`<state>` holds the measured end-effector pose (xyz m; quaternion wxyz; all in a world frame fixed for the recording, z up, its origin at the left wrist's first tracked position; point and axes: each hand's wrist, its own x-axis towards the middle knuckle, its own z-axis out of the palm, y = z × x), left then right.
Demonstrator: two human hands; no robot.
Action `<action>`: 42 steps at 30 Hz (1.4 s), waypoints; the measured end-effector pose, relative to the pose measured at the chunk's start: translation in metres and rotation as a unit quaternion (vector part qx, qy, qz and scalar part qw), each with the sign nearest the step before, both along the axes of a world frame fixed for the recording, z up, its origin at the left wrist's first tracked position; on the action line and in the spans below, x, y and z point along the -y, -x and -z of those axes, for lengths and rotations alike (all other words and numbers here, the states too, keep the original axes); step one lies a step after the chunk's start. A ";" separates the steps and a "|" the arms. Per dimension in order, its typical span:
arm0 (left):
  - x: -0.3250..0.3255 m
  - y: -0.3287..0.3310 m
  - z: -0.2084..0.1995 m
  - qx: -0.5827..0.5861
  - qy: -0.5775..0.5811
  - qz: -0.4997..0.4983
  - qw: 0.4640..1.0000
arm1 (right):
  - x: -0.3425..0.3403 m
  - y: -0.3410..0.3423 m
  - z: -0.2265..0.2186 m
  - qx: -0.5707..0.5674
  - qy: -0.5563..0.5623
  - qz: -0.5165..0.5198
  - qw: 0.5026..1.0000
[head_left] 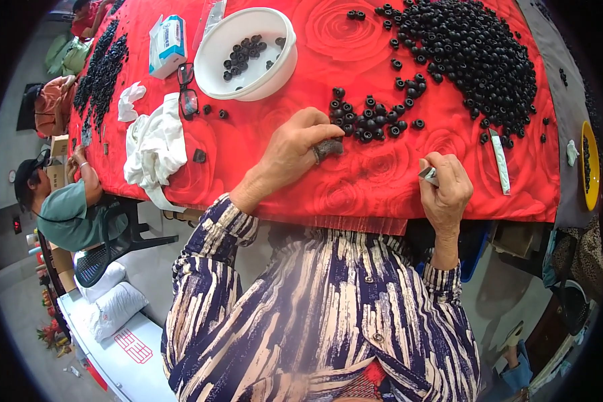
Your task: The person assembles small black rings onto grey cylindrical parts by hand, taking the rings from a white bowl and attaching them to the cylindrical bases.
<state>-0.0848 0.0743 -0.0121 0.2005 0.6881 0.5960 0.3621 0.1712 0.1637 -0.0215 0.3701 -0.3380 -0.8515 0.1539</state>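
My left hand [295, 146] is closed at the middle of the table's near side, gripping a dark grey, cloth-like piece [329, 148] between thumb and fingers. Whether a black part is also in that grip is hidden. Just beyond it lies a loose group of small black round parts [368, 122] with holes in them. To the right, my right hand [447, 187] pinches a short, flat, greyish tool [429, 175] whose tip points up and left. A large heap of the same black parts [482, 60] spreads across the far right.
A white bowl [285, 70] holds some black parts. Near it are a tissue box [167, 47], eyeglasses [188, 94] and white cloth [155, 147]. A pale-handled cutter [500, 163] lies right. A yellow tray [590, 181] stands farther right. People sit along the left side, one in a green shirt [70, 218].
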 end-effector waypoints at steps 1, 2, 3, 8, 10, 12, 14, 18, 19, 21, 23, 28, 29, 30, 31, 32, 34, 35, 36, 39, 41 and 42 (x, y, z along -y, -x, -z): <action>0.001 -0.003 0.000 -0.002 -0.051 -0.026 0.998 | 0.000 0.001 0.000 0.000 -0.001 0.000 1.000; 0.005 -0.008 -0.006 0.000 -0.051 -0.025 0.998 | -0.001 0.000 0.001 0.000 -0.002 -0.004 1.000; 0.012 -0.016 -0.017 0.226 0.054 -0.080 0.969 | -0.001 0.000 0.002 0.000 -0.002 -0.008 1.000; 0.051 -0.047 -0.018 0.617 0.194 -0.106 0.755 | 0.003 -0.004 0.000 0.002 0.026 -0.020 0.999; 0.062 -0.060 -0.017 0.635 0.201 -0.112 0.738 | 0.012 -0.005 -0.008 0.007 0.052 -0.028 0.998; 0.069 -0.071 -0.026 0.646 0.219 -0.130 0.719 | 0.032 0.003 -0.037 -0.039 0.240 -0.072 0.967; 0.075 -0.075 -0.025 0.643 0.211 -0.125 0.725 | 0.042 0.005 -0.044 -0.077 0.325 -0.167 0.928; 0.078 -0.080 -0.023 0.645 0.202 -0.088 0.731 | 0.059 0.004 -0.046 -0.125 0.476 -0.182 0.851; 0.079 -0.081 -0.022 0.646 0.206 -0.088 0.729 | 0.062 0.004 -0.047 -0.125 0.479 -0.179 0.850; 0.081 -0.082 -0.021 0.621 0.195 -0.064 0.756 | 0.063 0.005 -0.048 -0.121 0.455 -0.178 0.864; 0.082 -0.084 -0.021 0.624 0.204 -0.059 0.751 | 0.062 0.004 -0.043 -0.107 0.410 -0.183 0.887; 0.083 -0.087 -0.015 0.656 0.201 -0.037 0.727 | 0.068 0.003 -0.036 -0.074 0.350 -0.172 0.918; 0.082 -0.087 -0.016 0.653 0.201 -0.038 0.729 | 0.068 0.004 -0.035 -0.077 0.333 -0.171 0.924; 0.082 -0.087 -0.016 0.651 0.200 -0.039 0.731 | 0.069 0.005 -0.036 -0.080 0.316 -0.170 0.930; 0.082 -0.087 -0.017 0.651 0.203 -0.041 0.730 | 0.069 0.005 -0.037 -0.079 0.319 -0.169 0.929; 0.082 -0.087 -0.018 0.641 0.203 -0.045 0.739 | 0.069 0.006 -0.039 -0.064 0.321 -0.168 0.930; 0.082 -0.088 -0.019 0.631 0.205 -0.051 0.746 | 0.069 0.007 -0.040 -0.049 0.326 -0.166 0.930; 0.082 -0.088 -0.019 0.621 0.208 -0.055 0.754 | 0.069 0.008 -0.039 -0.050 0.315 -0.169 0.933; 0.082 -0.088 -0.019 0.610 0.210 -0.058 0.761 | 0.069 0.008 -0.038 -0.051 0.305 -0.172 0.935; 0.082 -0.088 -0.016 0.614 0.200 -0.050 0.762 | 0.069 0.010 -0.039 -0.047 0.304 -0.172 0.936; 0.082 -0.088 -0.018 0.615 0.202 -0.052 0.760 | 0.068 0.010 -0.040 -0.040 0.298 -0.173 0.938; 0.082 -0.088 -0.019 0.616 0.202 -0.052 0.759 | 0.068 0.010 -0.040 -0.033 0.290 -0.175 0.940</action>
